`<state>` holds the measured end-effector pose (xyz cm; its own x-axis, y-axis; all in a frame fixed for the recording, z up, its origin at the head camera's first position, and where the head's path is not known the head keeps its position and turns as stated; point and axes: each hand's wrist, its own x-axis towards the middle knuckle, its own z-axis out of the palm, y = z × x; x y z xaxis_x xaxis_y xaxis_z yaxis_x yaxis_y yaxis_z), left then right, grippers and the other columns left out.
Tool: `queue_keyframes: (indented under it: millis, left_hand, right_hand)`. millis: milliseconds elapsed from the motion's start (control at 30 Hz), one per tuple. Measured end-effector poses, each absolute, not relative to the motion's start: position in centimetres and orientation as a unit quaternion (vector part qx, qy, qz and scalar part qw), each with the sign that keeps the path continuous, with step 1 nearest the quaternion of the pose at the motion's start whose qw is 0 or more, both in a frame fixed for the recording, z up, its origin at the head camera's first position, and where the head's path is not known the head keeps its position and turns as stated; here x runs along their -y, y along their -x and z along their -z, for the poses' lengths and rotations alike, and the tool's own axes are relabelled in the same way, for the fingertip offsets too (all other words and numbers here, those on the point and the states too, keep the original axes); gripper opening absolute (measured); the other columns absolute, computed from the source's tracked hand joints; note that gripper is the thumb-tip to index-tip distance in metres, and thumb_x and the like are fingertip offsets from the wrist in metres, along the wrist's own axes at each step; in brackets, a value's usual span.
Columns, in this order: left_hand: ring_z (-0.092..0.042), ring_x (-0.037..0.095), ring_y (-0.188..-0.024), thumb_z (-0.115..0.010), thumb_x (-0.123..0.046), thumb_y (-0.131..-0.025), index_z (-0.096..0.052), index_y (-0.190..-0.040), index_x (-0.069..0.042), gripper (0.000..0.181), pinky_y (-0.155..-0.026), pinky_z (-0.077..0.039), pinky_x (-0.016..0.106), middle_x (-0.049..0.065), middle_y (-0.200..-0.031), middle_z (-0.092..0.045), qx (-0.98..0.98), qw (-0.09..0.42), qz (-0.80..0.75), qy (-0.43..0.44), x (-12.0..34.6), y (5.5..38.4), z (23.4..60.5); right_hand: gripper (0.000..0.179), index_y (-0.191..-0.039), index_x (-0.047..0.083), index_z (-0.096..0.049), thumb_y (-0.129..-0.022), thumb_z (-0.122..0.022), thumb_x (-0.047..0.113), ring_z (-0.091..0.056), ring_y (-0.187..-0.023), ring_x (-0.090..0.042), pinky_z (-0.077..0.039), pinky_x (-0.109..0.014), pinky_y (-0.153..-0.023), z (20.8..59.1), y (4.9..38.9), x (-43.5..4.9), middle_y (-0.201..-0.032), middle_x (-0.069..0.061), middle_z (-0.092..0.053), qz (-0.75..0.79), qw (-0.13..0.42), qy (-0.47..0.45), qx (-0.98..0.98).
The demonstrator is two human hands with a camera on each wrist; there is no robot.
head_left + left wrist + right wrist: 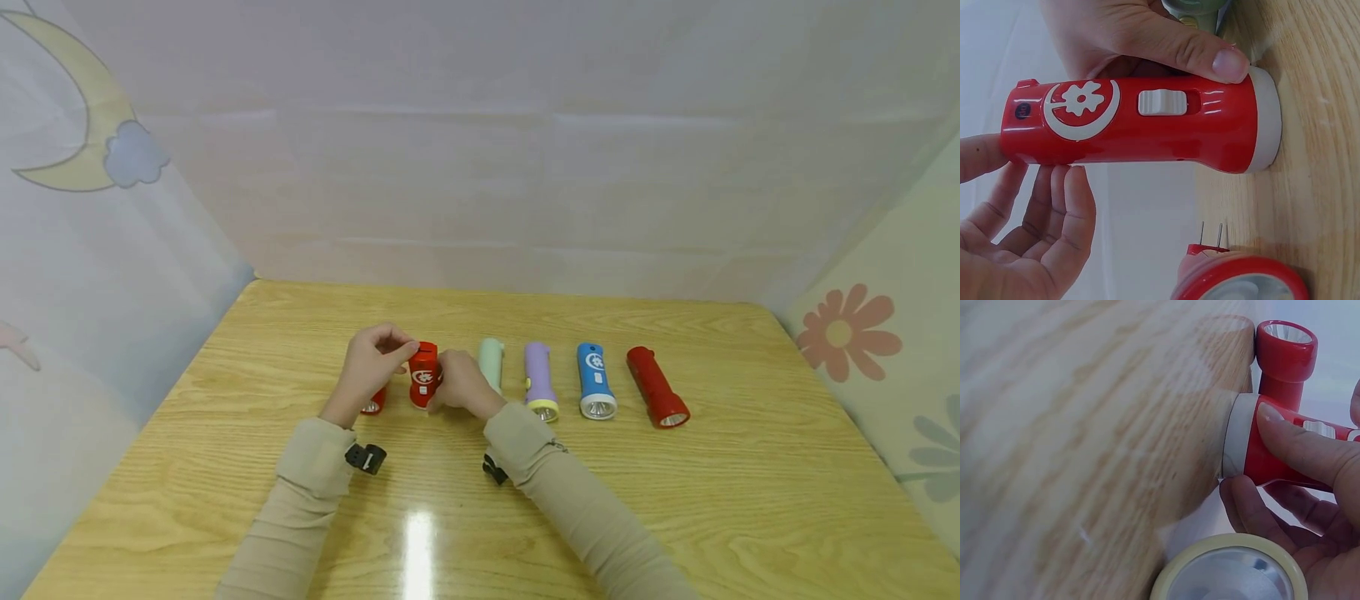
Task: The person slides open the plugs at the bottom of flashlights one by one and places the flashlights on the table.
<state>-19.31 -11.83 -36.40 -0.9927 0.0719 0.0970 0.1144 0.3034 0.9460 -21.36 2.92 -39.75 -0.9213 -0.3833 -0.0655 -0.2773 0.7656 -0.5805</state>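
A red flashlight [423, 377] with a white rim, a white slide switch and a moon-and-flower emblem stands upright, lens end down on the wooden table. My right hand [462, 382] grips it low, its thumb [1232, 64] beside the switch. At the upper end, my left hand [372, 364] holds the tail lightly with its fingertips, as the left wrist view shows. Another red flashlight [1241, 275], with metal plug prongs sticking out, lies beside it, partly hidden behind my left hand in the head view. A pale green flashlight [491, 360] lies just past my right hand, partly covered by it.
To the right lie a purple flashlight [538, 371] with a yellow rim, a blue flashlight [594, 371] with a white rim, and a slanted red flashlight [654, 383]. Fabric walls stand around the table [750, 500] at the back and sides.
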Motion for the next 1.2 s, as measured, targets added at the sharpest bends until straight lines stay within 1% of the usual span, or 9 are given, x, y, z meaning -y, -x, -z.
queue_keyframes:
  millis: [200, 400, 633, 967, 1200]
  left_hand:
    - [-0.058, 0.02, -0.073, -0.063, -0.009, -0.085, -0.063, -0.088, 0.002, 0.011, -0.066, -0.053, 0.044, 0.011, -0.085, -0.061, 0.809, 0.012, 0.585, 0.058, 11.83, 19.4, 36.24]
    - [-0.059, 0.02, -0.074, -0.064, -0.009, -0.085, -0.063, -0.089, 0.004, 0.013, -0.065, -0.053, 0.041, 0.013, -0.087, -0.062, 0.811, 0.001, 0.582, 0.059, 11.96, 19.54, 36.21]
    - [-0.058, 0.02, -0.074, -0.064, -0.011, -0.085, -0.063, -0.088, 0.001, 0.013, -0.069, -0.052, 0.046, 0.012, -0.088, -0.063, 0.814, -0.011, 0.578, 0.051, 11.97, 19.5, 35.8]
    - [-0.058, 0.024, -0.073, -0.065, -0.012, -0.084, -0.061, -0.085, 0.001, 0.013, -0.067, -0.052, 0.047, 0.01, -0.086, -0.062, 0.819, -0.007, 0.572, 0.051, 11.84, 19.61, 35.9]
    - [-0.058, 0.022, -0.071, -0.066, -0.012, -0.083, -0.061, -0.082, 0.001, 0.014, -0.065, -0.052, 0.046, 0.01, -0.084, -0.061, 0.818, -0.005, 0.572, 0.055, 11.86, 19.7, 35.88]
  right_hand:
    - [0.043, -0.091, 0.002, -0.067, -0.054, -0.088, 0.007, -0.061, -0.072, -0.017, -0.05, -0.028, -0.067, 39.68, 21.34, -2.87, -0.083, -0.006, -0.067, 0.292, 0.096, 0.168, -0.937]
    - [0.044, -0.092, 0.001, -0.067, -0.054, -0.088, 0.007, -0.062, -0.074, -0.018, -0.05, -0.029, -0.068, 39.59, 21.26, -2.84, -0.083, -0.006, -0.068, 0.291, 0.093, 0.172, -0.937]
    - [0.043, -0.091, 0.001, -0.067, -0.053, -0.088, 0.005, -0.062, -0.074, -0.018, -0.05, -0.029, -0.068, 39.52, 21.2, -2.82, -0.083, -0.006, -0.067, 0.3, 0.094, 0.172, -0.934]
    - [0.045, -0.093, -0.001, -0.065, -0.054, -0.087, 0.006, -0.062, -0.074, -0.019, -0.051, -0.029, -0.068, 39.49, 21.19, -2.77, -0.085, -0.008, -0.067, 0.299, 0.098, 0.16, -0.936]
    - [0.047, -0.094, -0.001, -0.065, -0.054, -0.088, 0.006, -0.062, -0.074, -0.019, -0.051, -0.029, -0.068, 39.39, 21.14, -2.7, -0.085, -0.009, -0.067, 0.293, 0.097, 0.159, -0.938]
